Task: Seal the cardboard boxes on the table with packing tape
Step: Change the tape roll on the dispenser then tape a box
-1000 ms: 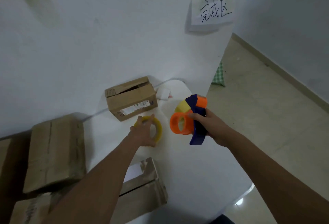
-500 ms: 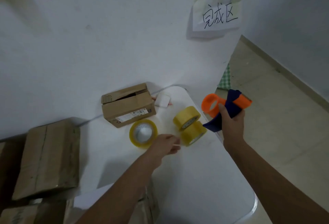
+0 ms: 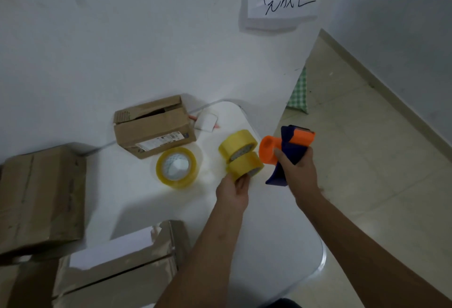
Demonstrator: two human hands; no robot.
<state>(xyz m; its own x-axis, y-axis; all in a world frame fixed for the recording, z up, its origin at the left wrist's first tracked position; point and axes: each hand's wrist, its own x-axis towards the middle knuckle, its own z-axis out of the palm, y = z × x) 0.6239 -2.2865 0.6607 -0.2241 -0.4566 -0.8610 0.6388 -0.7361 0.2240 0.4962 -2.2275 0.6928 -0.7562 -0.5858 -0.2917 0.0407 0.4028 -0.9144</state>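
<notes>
right hand (image 3: 297, 169) is wrapped round the handle of the orange-and-navy plastic tape dispenser (image 3: 286, 152), held up off the white table (image 3: 269, 234) with its orange hub bare, no roll on it. left hand (image 3: 233, 189) has fingers curled on the lower of the two stacked opaque yellow tape rolls (image 3: 241, 156) standing on edge near the table's right side; grip looks like a pinch on the rim, though blur makes the finger contact hard to confirm. step in hand reads as loading a roll. take only the lower roll, the upper one leans on it and will likely tip or run off the edge. line the core up square with the hub before pushing on, sticky side facing the right way for the blade. spare clear-yellowish tape roll (image 3: 176, 167) lies flat just beside the small open brown cardboard box with a shipping label (image 3: 154, 129) at the wall. larger brown cardboard boxes (image 3: 41, 197) sit at the left, flaps unsealed on the near one (image 3: 117, 273).
</notes>
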